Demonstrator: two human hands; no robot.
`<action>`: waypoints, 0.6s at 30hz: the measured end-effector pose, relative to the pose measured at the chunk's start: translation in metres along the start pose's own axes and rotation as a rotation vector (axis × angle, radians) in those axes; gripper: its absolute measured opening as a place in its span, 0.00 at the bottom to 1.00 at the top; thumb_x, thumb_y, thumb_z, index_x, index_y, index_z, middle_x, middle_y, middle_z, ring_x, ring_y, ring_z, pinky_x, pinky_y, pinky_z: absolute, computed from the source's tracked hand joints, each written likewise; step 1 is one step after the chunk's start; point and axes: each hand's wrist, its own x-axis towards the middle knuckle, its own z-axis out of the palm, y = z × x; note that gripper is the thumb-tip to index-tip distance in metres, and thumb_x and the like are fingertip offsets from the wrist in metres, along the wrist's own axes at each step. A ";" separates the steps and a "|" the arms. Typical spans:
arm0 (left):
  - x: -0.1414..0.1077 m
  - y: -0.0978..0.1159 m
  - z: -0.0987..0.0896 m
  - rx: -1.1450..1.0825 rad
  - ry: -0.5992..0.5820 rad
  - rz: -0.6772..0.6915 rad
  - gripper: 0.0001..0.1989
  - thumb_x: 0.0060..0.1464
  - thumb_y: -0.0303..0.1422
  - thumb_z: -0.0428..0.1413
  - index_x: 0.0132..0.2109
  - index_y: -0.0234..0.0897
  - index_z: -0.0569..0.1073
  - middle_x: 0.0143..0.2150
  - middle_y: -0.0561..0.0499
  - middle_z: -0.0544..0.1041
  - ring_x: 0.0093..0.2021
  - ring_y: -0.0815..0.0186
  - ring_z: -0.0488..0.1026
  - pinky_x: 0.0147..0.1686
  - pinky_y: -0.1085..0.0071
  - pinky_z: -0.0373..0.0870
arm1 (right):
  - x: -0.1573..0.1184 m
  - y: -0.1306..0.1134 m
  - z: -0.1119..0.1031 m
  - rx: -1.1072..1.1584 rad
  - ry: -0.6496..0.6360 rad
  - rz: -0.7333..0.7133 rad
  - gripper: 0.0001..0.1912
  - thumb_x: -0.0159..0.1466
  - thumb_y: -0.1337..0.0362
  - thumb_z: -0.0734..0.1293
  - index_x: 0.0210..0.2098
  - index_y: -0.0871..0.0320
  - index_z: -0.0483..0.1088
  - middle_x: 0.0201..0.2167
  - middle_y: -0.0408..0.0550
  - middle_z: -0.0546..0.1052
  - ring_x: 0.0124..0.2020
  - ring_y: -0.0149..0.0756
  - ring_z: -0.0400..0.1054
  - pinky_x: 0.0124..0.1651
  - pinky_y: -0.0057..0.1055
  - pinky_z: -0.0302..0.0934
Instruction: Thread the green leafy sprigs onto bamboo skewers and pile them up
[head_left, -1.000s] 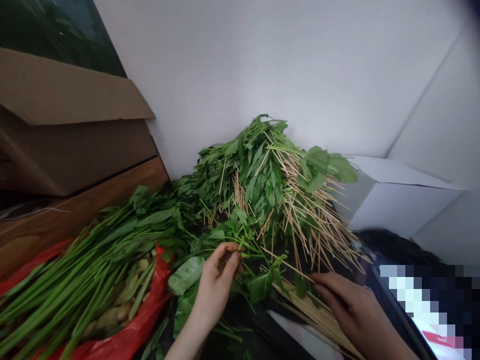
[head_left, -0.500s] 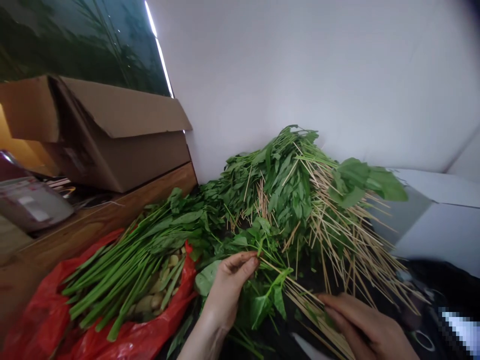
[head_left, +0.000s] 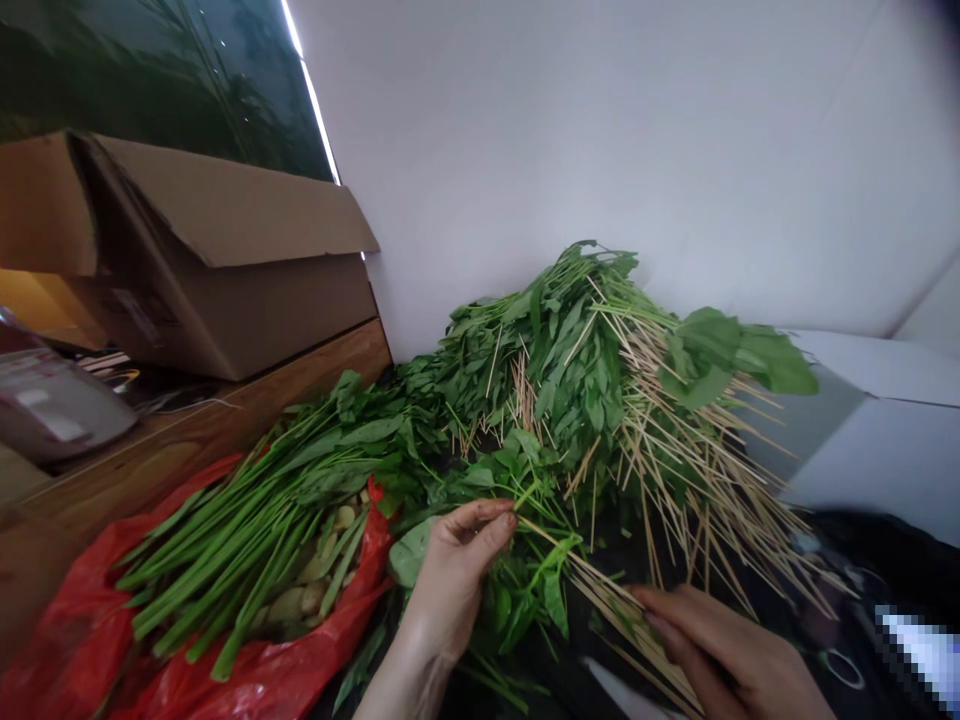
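Thumb and fingertips of my left hand (head_left: 461, 550) pinch a short piece of green stem (head_left: 528, 494) against the end of a thin bamboo skewer (head_left: 551, 538). The skewer slants down to my right hand (head_left: 727, 645), whose closed fingers grip its other part. Another leafy green sprig (head_left: 553, 570) lies along the skewer between the hands. Beneath my right hand, a bundle of bare bamboo skewers (head_left: 616, 607) rests on a dark surface. Behind both hands rises a heap of leafy greens (head_left: 577, 375) with many skewers sticking out to the right.
A red plastic bag (head_left: 330, 655) at left holds long green stalks (head_left: 225, 560) and pale cut pieces. Farther left, an open cardboard box (head_left: 285, 310) stands on a wooden ledge (head_left: 330, 355). A white wall (head_left: 600, 130) closes off the back. A pale blade-like object (head_left: 611, 690) lies at the bottom.
The green stem piece at my left fingertips has tipped from nearly upright to slanting right. Both hands stay almost in place, and the view has shifted slightly.
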 end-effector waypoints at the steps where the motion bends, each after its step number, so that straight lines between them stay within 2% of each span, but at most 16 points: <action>1: 0.000 0.000 0.000 0.002 -0.001 -0.002 0.13 0.34 0.35 0.71 0.30 0.37 0.82 0.27 0.53 0.78 0.26 0.75 0.68 0.28 0.82 0.64 | 0.000 0.000 0.000 0.002 0.001 -0.002 0.11 0.66 0.60 0.63 0.42 0.53 0.76 0.29 0.45 0.80 0.29 0.32 0.77 0.33 0.18 0.70; 12: 0.000 -0.003 -0.001 -0.035 0.024 -0.043 0.13 0.31 0.34 0.72 0.29 0.38 0.81 0.28 0.54 0.79 0.28 0.75 0.71 0.30 0.82 0.66 | 0.003 -0.005 -0.001 0.025 0.009 -0.021 0.12 0.67 0.61 0.61 0.42 0.53 0.75 0.27 0.44 0.80 0.26 0.30 0.76 0.31 0.17 0.70; 18: -0.001 -0.005 -0.002 0.006 0.010 0.001 0.11 0.34 0.33 0.71 0.29 0.38 0.81 0.28 0.54 0.78 0.28 0.75 0.69 0.30 0.81 0.66 | 0.006 -0.010 0.002 0.017 0.036 -0.047 0.12 0.68 0.60 0.60 0.41 0.55 0.74 0.28 0.45 0.80 0.27 0.29 0.76 0.31 0.16 0.70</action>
